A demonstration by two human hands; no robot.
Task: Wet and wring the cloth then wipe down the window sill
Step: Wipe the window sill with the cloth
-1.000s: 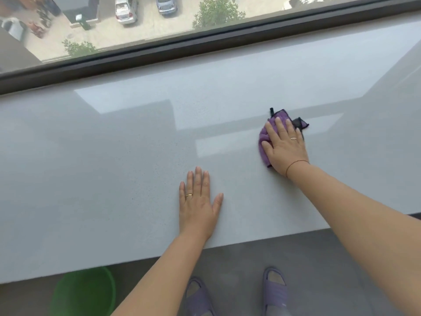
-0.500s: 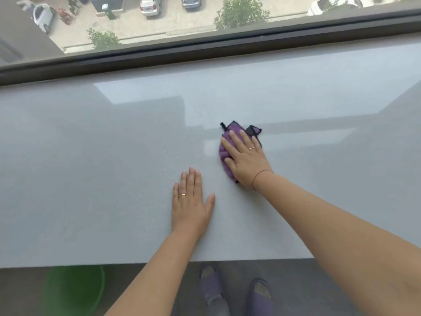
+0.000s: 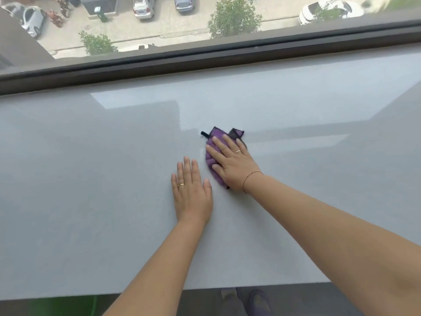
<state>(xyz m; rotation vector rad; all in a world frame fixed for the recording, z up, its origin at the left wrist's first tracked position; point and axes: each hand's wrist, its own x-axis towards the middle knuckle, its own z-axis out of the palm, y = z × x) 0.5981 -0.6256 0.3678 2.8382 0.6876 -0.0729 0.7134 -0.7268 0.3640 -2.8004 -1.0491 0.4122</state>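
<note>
Pressing the purple cloth [image 3: 212,153] flat at frame centre, the right hand [image 3: 234,166] is lying on it, fingers straight; the left hand [image 3: 192,198] is resting flat, empty, just beside. Wiping of the window sill [image 3: 91,179] is judged underway, wetting presumably finished.

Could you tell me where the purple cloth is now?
Head view: the purple cloth lies on the window sill under the right hand, just beside the left hand.
</note>
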